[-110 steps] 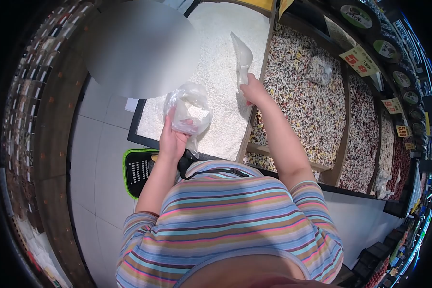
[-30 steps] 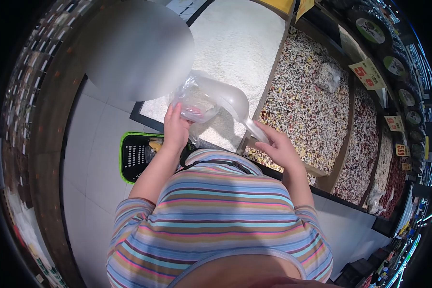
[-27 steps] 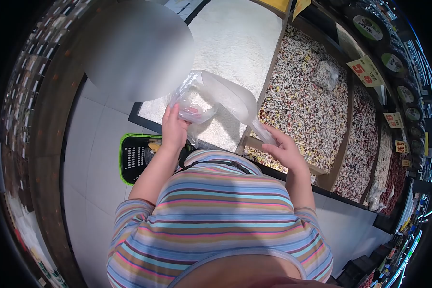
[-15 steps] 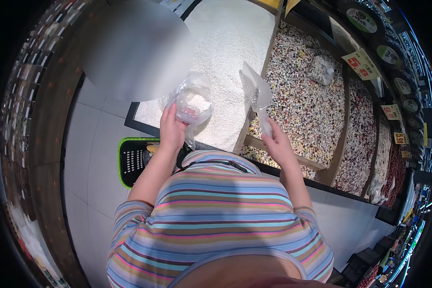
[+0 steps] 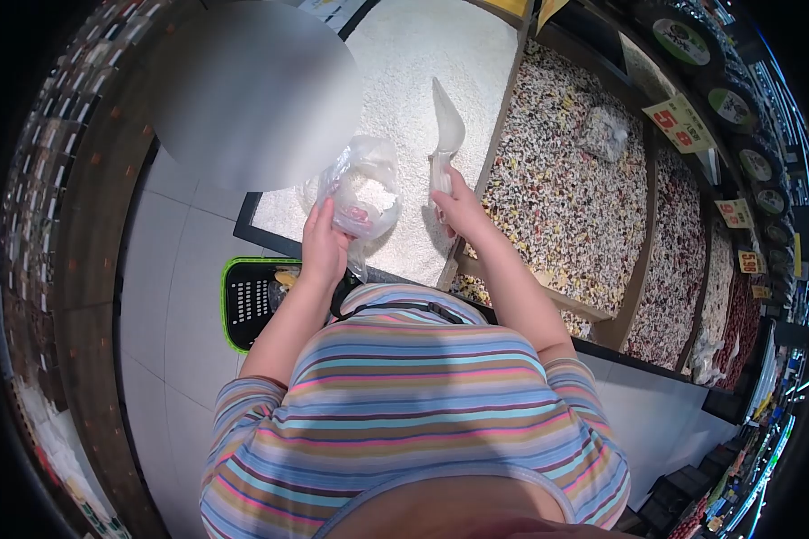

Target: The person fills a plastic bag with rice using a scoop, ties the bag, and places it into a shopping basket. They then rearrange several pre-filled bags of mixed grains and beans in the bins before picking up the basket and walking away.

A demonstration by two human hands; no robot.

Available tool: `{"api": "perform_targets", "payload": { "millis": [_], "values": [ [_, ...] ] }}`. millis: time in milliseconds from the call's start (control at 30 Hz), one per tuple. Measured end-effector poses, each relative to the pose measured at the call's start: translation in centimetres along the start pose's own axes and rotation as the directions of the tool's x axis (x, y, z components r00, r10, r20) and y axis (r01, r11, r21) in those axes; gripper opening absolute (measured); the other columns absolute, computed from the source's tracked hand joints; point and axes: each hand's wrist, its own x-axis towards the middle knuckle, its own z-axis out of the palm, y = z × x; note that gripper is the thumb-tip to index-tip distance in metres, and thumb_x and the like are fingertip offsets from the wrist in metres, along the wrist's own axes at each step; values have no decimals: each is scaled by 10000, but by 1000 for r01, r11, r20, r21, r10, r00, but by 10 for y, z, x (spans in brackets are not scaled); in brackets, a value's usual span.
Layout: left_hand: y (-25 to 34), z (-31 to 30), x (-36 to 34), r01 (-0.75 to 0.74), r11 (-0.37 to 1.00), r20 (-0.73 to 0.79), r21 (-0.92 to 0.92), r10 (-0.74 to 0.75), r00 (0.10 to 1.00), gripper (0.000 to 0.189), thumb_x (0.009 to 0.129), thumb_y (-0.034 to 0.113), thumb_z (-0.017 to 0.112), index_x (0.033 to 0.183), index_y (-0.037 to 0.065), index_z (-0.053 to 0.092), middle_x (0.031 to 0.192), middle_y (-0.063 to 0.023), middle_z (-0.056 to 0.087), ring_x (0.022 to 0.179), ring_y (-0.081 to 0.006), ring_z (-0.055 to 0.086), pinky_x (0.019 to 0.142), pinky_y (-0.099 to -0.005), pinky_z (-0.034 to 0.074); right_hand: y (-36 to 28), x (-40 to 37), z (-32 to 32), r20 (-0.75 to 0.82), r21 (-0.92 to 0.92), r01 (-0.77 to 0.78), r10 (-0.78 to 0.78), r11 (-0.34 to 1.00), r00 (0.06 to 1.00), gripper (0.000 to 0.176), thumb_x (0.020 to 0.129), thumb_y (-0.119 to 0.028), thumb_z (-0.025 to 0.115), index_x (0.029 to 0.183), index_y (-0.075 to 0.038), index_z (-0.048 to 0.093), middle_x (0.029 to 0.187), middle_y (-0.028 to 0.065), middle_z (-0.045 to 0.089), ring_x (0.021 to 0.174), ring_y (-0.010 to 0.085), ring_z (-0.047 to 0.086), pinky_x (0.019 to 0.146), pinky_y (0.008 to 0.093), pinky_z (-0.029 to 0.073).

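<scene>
My left hand (image 5: 325,238) grips the lower edge of a clear plastic bag (image 5: 365,184), whose open mouth shows white rice inside. The bag rests over the near left part of the white rice bin (image 5: 404,99). In my right hand (image 5: 459,205) is the handle of a translucent scoop (image 5: 448,126), held above the white rice with its blade pointing away from me. No grain can be made out in the scoop. To the right lies a bin of mixed grains (image 5: 566,180).
Wooden dividers (image 5: 638,260) separate further grain bins at the right. A bagged portion (image 5: 606,135) lies on the mixed grains. Price signs (image 5: 681,124) stand along the back. A black basket with a green rim (image 5: 228,305) is on the floor at left.
My right hand and the scoop have moved left, from the divider and mixed grains to over the white rice. The scoop has turned more upright in view. My left hand and the bag have barely moved.
</scene>
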Motion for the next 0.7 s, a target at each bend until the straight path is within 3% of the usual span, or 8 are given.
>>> {"api": "perform_targets", "payload": {
  "millis": [133, 333, 533, 700],
  "values": [
    [-1, -4, 0, 4, 1000, 11, 5, -4, 1000, 391, 989, 220, 337, 1319, 14, 385, 1114, -128, 544, 948, -217, 569, 835, -396, 482, -4, 17, -6, 49, 71, -23, 20, 997, 999, 659, 878, -168, 522, 1434, -102, 175, 691, 93, 543, 408, 149, 466, 348, 283, 361],
    [1, 0, -2, 10, 1000, 0, 11, -10, 1000, 408, 990, 225, 333, 1332, 6, 377, 1128, -132, 530, 938, -212, 562, 842, -397, 477, -2, 10, -17, 146, 446, -126, 67, 886, 987, 528, 925, -206, 470, 1409, -172, 262, 678, 42, 488, 443, 107, 400, 412, 265, 365],
    [2, 4, -3, 10, 1000, -9, 19, -10, 1000, 412, 992, 232, 330, 1331, 3, 383, 1128, -131, 523, 924, -204, 556, 844, -396, 474, 19, -2, -33, 329, 811, -233, -88, 537, 940, 425, 942, -273, 432, 1354, -206, 353, 654, 7, 438, 435, 79, 349, 458, 252, 354],
    [1, 2, -2, 14, 1000, -5, 13, -14, 1000, 414, 992, 233, 330, 1330, 2, 387, 1116, -130, 529, 924, -202, 554, 841, -393, 474, 37, -12, -45, 380, 914, -334, -198, 230, 904, 384, 927, -243, 461, 1301, -183, 396, 644, -10, 405, 430, 63, 338, 457, 240, 328]
  ]
}}
